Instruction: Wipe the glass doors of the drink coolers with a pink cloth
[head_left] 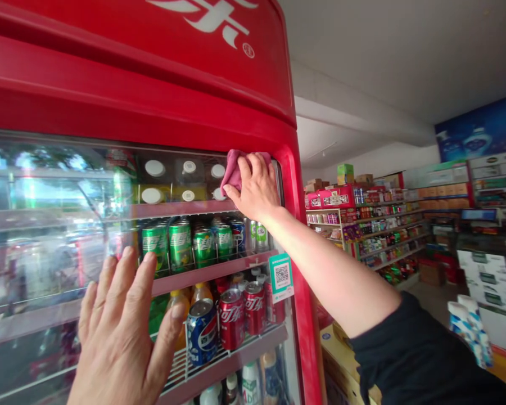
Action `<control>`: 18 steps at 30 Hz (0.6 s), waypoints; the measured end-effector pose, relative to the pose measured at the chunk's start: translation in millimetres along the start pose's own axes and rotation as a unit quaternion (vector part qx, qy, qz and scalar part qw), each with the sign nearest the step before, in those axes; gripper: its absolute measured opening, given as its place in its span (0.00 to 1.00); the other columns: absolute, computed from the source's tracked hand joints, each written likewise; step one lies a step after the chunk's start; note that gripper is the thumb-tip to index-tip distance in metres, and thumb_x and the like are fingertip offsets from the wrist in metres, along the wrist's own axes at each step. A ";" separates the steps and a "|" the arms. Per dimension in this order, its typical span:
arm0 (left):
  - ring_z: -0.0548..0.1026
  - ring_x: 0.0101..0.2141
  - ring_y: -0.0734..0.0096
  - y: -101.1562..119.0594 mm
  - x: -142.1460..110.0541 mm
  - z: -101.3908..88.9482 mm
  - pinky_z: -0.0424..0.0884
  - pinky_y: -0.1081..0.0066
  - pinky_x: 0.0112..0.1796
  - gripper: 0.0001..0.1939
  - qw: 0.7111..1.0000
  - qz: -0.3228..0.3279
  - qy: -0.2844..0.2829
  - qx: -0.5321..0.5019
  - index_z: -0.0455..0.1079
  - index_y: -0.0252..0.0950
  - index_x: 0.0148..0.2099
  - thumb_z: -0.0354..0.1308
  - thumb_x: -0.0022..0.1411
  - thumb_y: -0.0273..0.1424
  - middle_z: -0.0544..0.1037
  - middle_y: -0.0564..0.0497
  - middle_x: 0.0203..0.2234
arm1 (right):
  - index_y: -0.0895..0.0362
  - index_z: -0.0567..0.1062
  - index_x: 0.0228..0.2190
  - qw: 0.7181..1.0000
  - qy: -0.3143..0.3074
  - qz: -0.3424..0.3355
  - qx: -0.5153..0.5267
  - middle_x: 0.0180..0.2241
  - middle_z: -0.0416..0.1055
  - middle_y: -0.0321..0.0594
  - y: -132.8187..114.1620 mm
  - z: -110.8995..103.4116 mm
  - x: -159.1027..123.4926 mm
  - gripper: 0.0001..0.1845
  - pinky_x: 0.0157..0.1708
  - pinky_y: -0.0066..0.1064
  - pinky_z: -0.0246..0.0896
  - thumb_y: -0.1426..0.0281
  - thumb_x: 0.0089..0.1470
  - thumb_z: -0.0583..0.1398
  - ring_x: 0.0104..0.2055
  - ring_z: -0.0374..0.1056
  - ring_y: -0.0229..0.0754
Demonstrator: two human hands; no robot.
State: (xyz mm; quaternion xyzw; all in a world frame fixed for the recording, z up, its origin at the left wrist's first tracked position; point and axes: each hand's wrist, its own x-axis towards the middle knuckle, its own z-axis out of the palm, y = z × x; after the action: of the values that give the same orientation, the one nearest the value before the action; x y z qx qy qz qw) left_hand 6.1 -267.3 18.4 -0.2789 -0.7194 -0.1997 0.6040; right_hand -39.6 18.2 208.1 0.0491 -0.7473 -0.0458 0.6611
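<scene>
A pink cloth (pixel 233 171) is under my right hand (pixel 256 188), pressed to the upper right corner of a drinks fridge's glass door (pixel 67 225). The fingers bend over the cloth and hold it against the glass. My left hand (pixel 124 332) is raised before the door at lower left, palm forward and fingers spread, holding nothing. Whether it touches the glass I cannot tell. Behind the glass stand green cans (pixel 180 243), a blue Pepsi can (pixel 202 332) and red cola cans (pixel 231 318) on wire shelves.
The fridge's red frame (pixel 293 225) surrounds the door, with a QR-code sticker (pixel 281 275) near its right edge. To the right stand stocked store shelves (pixel 383 225), a cardboard box (pixel 341 360) and stacked white cartons (pixel 484 275). Reflections cover the glass's left side.
</scene>
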 end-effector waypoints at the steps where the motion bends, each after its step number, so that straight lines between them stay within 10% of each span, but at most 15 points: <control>1: 0.46 0.83 0.44 1.2 1.8 -0.1 0.46 0.34 0.80 0.42 1.000 0.002 0.002 -0.003 0.43 0.56 0.85 0.53 0.76 0.46 0.46 0.56 0.84 | 0.66 0.62 0.74 1.000 0.001 0.014 -0.006 0.76 0.57 0.65 3.2 -0.7 0.5 0.43 0.80 0.63 0.43 0.49 0.73 0.59 0.80 0.50 0.66; 10: 0.47 0.83 0.45 21.5 10.1 3.4 0.45 0.33 0.80 0.41 0.999 0.001 0.007 -0.044 0.43 0.59 0.85 0.52 0.76 0.45 0.45 0.60 0.84 | 0.68 0.68 0.66 0.994 -0.013 0.100 -0.039 0.63 0.67 0.68 8.4 -8.2 16.9 0.38 0.64 0.68 0.70 0.50 0.72 0.62 0.67 0.66 0.73; 18: 0.42 0.83 0.45 11.8 -11.4 -0.5 0.42 0.37 0.80 0.41 0.998 -0.019 -0.021 -0.050 0.44 0.52 0.85 0.50 0.77 0.45 0.44 0.54 0.85 | 0.69 0.65 0.70 0.993 -0.003 0.111 -0.030 0.67 0.67 0.67 9.9 -10.2 -13.8 0.39 0.67 0.62 0.69 0.54 0.72 0.61 0.70 0.66 0.71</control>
State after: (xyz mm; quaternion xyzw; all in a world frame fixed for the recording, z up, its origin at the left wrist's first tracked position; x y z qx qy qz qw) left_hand 15.3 -260.4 6.8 -0.2991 -0.7260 -0.2406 0.5706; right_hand -27.9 29.9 197.1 -0.0539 -0.7484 0.0052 0.6611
